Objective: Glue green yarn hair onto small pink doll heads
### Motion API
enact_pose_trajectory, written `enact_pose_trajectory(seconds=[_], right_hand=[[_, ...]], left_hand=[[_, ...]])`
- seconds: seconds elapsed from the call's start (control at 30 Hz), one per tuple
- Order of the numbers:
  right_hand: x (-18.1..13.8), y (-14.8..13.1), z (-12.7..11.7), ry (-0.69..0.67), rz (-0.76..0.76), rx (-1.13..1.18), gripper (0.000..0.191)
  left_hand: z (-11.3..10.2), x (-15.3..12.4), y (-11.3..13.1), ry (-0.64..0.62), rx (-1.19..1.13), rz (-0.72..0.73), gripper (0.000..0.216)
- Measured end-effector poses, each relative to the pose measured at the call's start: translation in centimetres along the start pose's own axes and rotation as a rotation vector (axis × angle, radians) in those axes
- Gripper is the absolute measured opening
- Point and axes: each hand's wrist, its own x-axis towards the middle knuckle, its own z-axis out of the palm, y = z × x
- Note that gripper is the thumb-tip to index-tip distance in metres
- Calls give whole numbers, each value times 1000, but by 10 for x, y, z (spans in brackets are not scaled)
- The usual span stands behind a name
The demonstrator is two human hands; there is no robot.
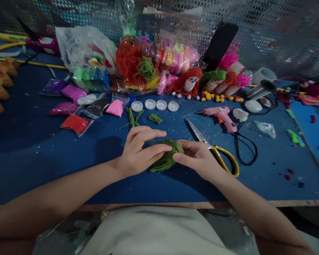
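A bundle of green yarn (166, 160) lies low over the blue table in front of me, rounded at its right end and with loose strands at the left. My right hand (198, 156) grips its right end between thumb and fingers. From the left, my left hand (140, 150) rests stretched fingers on the strands, the index finger raised above them. Scissors (215, 148) with yellow handles lie beside my right hand, blades partly apart. Beyond my left hand are a few loose green strands (133, 117) and a small cut green piece (155, 118).
A pink glue gun (220, 115) lies right of the scissors with its black cable. Several white caps (161, 105) form a row. Bagged coloured clay (76, 124) sits at left. Yarn-haired dolls (191, 83) and an orange yarn heap (131, 58) line the back. The table edge (175, 205) is near me.
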Motion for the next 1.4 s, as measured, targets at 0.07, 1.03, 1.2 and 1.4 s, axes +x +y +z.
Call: enact_pose_trajectory(seconds=[0.07,1.03,1.2,1.4], right_hand=[[0,-1,1,-3,-11,-3,25],[7,6,-10,269,-173,13,48],[12,8,-17,367,-265,-35,50],[18,13,-23,421,-399,-310,49]], left_hand=[[0,0,0,11,-4,27,18],[4,2,1,9,-84,-295,11],[8,2,-10,38,-176,-572,2],[9,-1,-9,13,-192,-622,7]])
